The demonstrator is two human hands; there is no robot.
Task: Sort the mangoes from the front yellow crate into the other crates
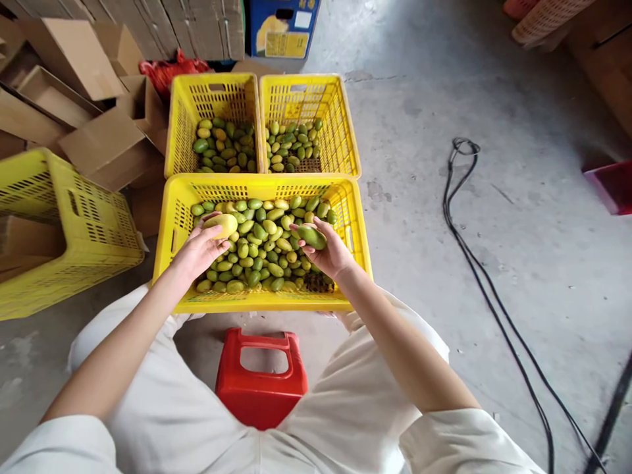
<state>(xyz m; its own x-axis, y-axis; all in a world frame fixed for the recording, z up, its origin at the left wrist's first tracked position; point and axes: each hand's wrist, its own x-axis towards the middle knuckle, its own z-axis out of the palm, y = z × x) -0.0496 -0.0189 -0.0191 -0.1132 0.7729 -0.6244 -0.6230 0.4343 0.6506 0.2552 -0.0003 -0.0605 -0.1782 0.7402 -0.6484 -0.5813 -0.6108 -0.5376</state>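
Note:
A yellow crate (261, 301) stands on the floor in front of my knees, filled with several small green and yellowish mangoes (257, 253). Over its left side my left hand (197, 251) is closed round a pale yellow mango (221, 225). My right hand (328, 251) holds a green mango (312, 236) over the crate's right side. Both hands hover just above the fruit pile.
Two more yellow crates, the left one (212, 89) and the right one (311, 85), stand behind, each partly filled with mangoes. Another yellow crate (54, 230) holding cardboard lies at left, beside cardboard boxes (74, 59). A red stool (261, 372) is between my legs. Black cables (474, 263) run along the concrete floor at right.

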